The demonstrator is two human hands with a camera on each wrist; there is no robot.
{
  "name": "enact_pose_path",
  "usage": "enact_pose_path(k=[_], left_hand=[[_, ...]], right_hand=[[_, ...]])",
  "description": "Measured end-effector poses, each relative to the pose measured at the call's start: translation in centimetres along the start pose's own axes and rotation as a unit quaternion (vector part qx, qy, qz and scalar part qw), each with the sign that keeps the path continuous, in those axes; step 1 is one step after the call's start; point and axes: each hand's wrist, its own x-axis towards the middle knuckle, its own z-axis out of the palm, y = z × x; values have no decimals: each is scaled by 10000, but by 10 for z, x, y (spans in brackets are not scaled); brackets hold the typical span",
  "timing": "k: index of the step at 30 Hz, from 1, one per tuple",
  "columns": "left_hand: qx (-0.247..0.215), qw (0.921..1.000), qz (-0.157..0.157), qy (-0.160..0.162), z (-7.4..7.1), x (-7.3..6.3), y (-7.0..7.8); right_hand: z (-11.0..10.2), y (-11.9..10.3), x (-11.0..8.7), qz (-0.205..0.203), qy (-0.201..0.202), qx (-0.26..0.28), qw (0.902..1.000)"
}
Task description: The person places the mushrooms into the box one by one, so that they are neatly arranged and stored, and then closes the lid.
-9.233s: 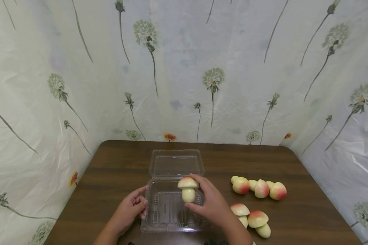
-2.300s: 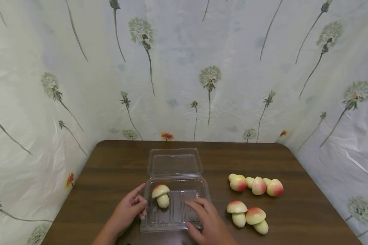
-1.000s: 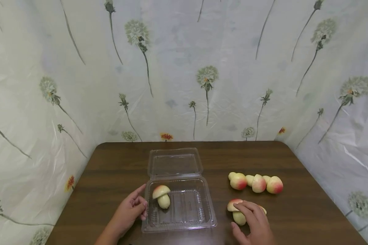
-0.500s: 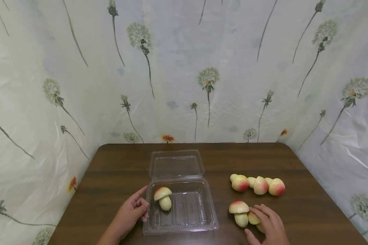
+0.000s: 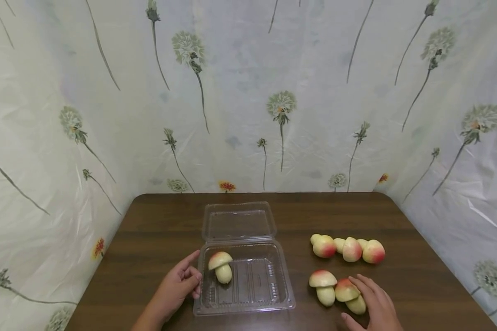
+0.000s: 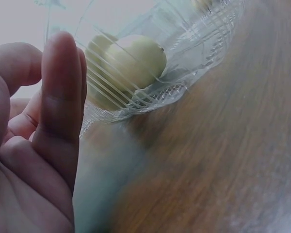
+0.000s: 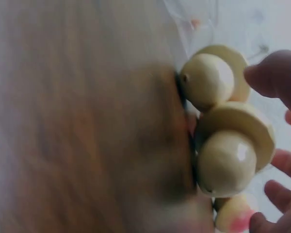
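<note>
My left hand (image 5: 178, 284) holds the left rim of a clear plastic clamshell container (image 5: 287, 294), index finger extended and the others curled. Inside the tray, at the left, lies a toy-like mushroom (image 5: 221, 266) with a red-tinged cap and pale stem. The left wrist view shows that mushroom (image 6: 138, 58) through the clear wall, beside the fingers. My right hand (image 5: 377, 305) is spread around the right side of a second mushroom (image 5: 348, 289), fingertips at its cap and thumb near the stem. Another mushroom (image 5: 324, 287) stands close on its left.
Behind these, a row of three similar mushrooms (image 5: 351, 249) lies on the dark wooden table (image 5: 157, 230). The container's lid (image 5: 239, 220) is folded back, away from me. A flower-printed curtain (image 5: 240, 92) surrounds the table's back and sides.
One mushroom went from my right hand into the container's left side. The right hand then moved right to the front pair, and lately shifted farther right. The left hand stayed put.
</note>
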Motion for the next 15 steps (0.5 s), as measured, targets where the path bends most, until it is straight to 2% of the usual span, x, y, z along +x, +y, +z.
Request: enact_pose_path(k=[8,15], left_hand=[[-17,10000,-40,37,0,2,0],[5,10000,-35,33,0,3,-1]], right_hand=[[-6,10,2,10,-630,-161,9979],[-4,19,2,-259,-641,-308,9971]])
